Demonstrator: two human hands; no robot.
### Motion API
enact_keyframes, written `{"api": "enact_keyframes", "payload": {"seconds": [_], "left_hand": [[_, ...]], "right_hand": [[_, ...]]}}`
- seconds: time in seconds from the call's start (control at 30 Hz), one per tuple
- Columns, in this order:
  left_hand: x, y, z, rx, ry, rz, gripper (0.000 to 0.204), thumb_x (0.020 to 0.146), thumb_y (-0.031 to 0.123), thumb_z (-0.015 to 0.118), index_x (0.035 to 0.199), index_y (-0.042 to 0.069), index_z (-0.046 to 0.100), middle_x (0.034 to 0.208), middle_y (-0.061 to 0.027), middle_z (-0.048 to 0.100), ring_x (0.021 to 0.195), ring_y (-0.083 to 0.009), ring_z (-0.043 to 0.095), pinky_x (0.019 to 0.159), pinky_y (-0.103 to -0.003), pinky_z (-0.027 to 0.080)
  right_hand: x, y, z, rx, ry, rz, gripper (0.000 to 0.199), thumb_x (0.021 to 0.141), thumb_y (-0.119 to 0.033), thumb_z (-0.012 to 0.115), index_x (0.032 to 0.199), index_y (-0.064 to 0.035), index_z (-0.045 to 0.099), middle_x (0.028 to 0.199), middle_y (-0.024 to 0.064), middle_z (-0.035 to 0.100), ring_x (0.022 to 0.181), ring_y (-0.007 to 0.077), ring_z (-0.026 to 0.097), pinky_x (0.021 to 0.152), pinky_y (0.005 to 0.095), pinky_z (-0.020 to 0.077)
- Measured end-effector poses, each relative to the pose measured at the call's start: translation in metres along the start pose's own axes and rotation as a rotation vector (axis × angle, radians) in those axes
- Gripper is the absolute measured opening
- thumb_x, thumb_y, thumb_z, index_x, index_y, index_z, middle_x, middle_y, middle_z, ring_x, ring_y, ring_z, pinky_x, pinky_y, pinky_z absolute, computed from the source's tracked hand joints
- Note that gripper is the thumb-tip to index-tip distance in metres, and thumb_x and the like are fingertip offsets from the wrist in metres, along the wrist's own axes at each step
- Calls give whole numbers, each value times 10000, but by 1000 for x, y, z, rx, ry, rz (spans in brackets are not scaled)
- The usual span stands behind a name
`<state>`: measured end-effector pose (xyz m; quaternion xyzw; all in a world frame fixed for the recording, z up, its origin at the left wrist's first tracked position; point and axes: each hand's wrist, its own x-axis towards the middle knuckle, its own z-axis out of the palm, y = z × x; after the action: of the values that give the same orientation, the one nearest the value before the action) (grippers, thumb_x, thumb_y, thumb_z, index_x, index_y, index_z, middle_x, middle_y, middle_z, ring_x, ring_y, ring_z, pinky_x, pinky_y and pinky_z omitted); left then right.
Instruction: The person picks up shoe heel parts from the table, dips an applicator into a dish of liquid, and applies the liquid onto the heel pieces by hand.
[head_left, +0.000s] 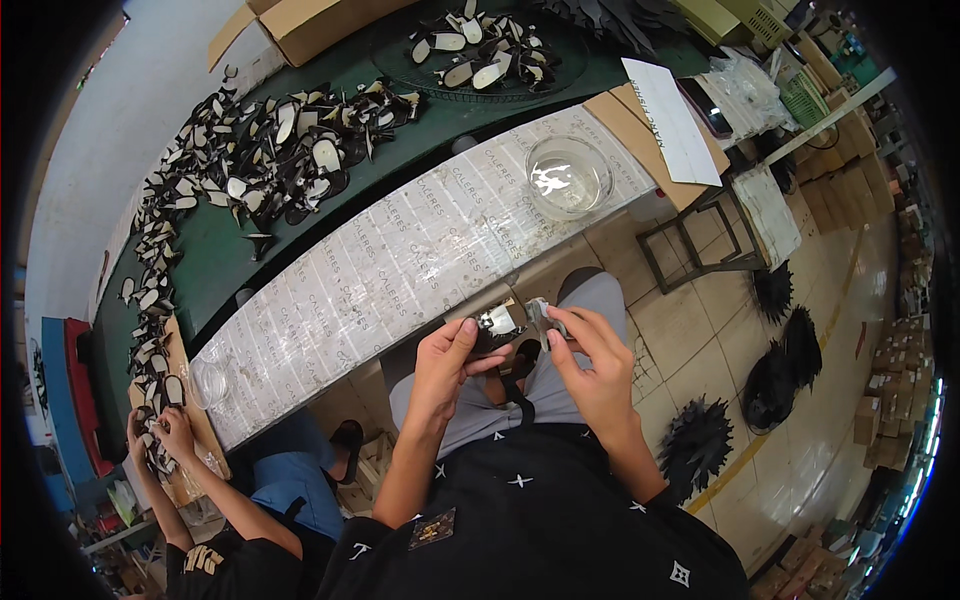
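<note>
A small shiny metallic shoe piece (500,319), seemingly light, stiff and slippery, sat pinched at its edges at centre frame between left hand (447,362) and right hand (592,368), below the paper-covered desk (400,250).

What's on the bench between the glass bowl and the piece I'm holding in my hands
In the head view, nothing stands between the glass bowl and the small shiny piece held by the left hand and right hand: only the bare printed paper covering.
</note>
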<state>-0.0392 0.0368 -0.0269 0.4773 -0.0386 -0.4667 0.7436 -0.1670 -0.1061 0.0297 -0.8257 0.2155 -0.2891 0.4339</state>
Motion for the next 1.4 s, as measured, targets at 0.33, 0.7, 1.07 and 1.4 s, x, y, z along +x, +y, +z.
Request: {"api": "enact_keyframes", "payload": {"seconds": [0.33, 0.7, 1.07, 1.4], "left_hand": [[-4, -3, 5, 171, -32, 105, 333, 962, 239, 579, 1137, -45, 581, 1041, -129, 669, 902, -224, 691, 775, -288, 581], [-4, -6, 5, 242, -31, 131, 293, 943, 190, 610, 1126, -39, 600, 997, -110, 685, 894, -203, 686, 777, -298, 571], [-2, -1, 6, 181, -56, 37, 354, 968, 250, 565, 1147, -55, 579, 1029, -146, 674, 886, -227, 695, 763, -284, 583], [-1, -5, 5, 244, -46, 74, 318, 952, 222, 597, 1128, -43, 599, 1007, -131, 681, 880, -213, 692, 767, -290, 578]], "right_hand": [[5, 0, -1, 37, -95, -103, 243, 860, -10, 644, 1102, 2, 654, 1036, 145, 632, 847, 210, 653, 693, 290, 556], [4, 1, 3, 43, -133, -27, 259, 854, -10, 643, 1113, -3, 643, 1059, 166, 615, 893, 291, 633, 760, 338, 511], [6, 4, -4, 28, -40, 18, 243, 867, -27, 637, 1109, -4, 642, 1018, 168, 607, 793, 262, 647, 682, 332, 527], [6, 10, 5, 107, -129, 10, 233, 883, -32, 627, 1111, 13, 645, 1033, 152, 625, 837, 211, 650, 691, 283, 556]]}}
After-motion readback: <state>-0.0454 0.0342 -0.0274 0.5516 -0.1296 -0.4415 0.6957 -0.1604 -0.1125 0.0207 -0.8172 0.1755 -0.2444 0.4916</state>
